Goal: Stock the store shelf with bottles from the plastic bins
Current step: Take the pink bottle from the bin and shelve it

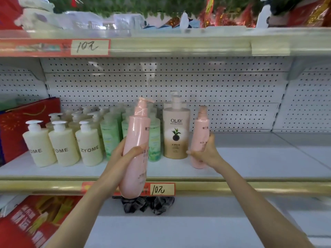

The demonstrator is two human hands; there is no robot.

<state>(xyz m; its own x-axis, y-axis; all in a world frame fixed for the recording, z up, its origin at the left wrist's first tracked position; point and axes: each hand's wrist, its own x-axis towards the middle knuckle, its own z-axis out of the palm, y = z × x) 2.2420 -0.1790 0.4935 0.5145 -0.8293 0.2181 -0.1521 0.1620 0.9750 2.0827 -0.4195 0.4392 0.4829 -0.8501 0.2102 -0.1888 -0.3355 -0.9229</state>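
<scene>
Your L hand (pixel 129 149) wraps a tall glossy pink bottle (pixel 138 129), tilted, in front of shelf (pixel 259 163) edge. R hand (pixel 206 153) grips 2nd pink bottle (pixel 201 129), upright, base at shelf, just right of tan Olay bottle (pixel 176 135).

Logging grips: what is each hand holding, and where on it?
The left hand grips a pink pump bottle around its middle; the right hand grips a second pink bottle at mid-body.

glossy pink plastic bottle (pixel 136 140), perforated matt white shelf backing (pixel 232 90)
</scene>
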